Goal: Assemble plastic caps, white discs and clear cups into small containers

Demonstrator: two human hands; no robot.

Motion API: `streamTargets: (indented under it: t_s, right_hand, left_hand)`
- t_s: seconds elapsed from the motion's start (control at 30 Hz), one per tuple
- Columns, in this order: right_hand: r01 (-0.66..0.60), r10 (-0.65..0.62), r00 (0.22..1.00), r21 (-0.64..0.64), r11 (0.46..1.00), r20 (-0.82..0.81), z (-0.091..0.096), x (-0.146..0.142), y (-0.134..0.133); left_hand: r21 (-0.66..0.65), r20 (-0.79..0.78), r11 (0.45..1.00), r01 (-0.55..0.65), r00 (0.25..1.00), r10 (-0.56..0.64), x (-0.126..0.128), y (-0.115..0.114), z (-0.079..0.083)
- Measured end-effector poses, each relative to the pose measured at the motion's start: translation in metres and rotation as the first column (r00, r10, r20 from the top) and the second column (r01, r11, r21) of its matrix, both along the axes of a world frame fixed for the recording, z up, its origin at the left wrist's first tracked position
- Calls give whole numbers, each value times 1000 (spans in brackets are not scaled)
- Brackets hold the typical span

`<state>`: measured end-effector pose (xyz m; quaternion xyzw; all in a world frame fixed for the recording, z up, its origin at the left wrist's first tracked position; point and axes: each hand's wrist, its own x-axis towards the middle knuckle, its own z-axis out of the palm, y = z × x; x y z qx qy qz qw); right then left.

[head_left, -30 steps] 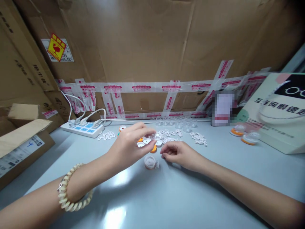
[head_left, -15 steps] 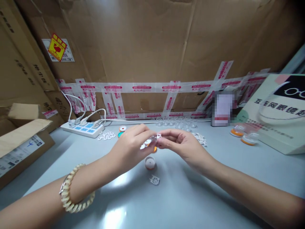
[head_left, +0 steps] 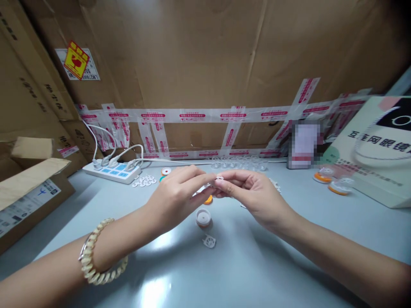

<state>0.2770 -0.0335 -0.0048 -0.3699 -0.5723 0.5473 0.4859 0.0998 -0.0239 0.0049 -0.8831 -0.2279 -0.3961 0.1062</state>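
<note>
Both my hands meet above the middle of the table, fingertips pinched around a small white plastic part [head_left: 219, 178], mostly covered by the fingers. My left hand [head_left: 180, 188] grips it from the left, my right hand [head_left: 248, 188] from the right, thumb on top. Below them on the table stands a round white cup-like piece with an orange base [head_left: 203, 217]. Nearer to me lies a flat white spoked plastic piece [head_left: 209, 241]. An orange disc [head_left: 208, 199] shows partly under my left fingers. Other pieces behind the hands are hidden.
A white power strip [head_left: 112, 170] with plugged cables stands at the back left, beside small white parts [head_left: 144, 181]. Clear round pieces [head_left: 239, 163] line the back. Right are two orange-and-white round pieces [head_left: 341, 187], a phone-like object [head_left: 303, 145] and a paper bag [head_left: 379, 171]. Cardboard [head_left: 192, 55] walls the rear.
My right hand has shifted slightly and its thumb now covers more of the white part. The view has moved a little. The pieces on the table stay where they were.
</note>
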Motion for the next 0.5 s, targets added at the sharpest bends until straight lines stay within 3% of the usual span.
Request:
streamTargets:
  t_s: [0.17, 0.3, 0.4, 0.5]
  right_hand:
    - [29, -29, 996, 6, 1000, -81, -5, 4, 0]
    - [48, -43, 989, 35, 998, -139, -8, 3, -3]
    - [59, -52, 986, 43, 997, -157, -8, 3, -5]
    - [117, -111, 983, 37, 992, -147, -8, 7, -4]
  left_hand:
    - [-101, 127, 992, 81, 990, -67, 2, -2, 2]
    - [-287, 276, 952, 106, 961, -24, 9, -8, 3]
    - [-494, 328, 855, 156, 945, 17, 11, -10, 4]
    - [-675, 187, 732, 89, 981, 52, 9, -8, 7]
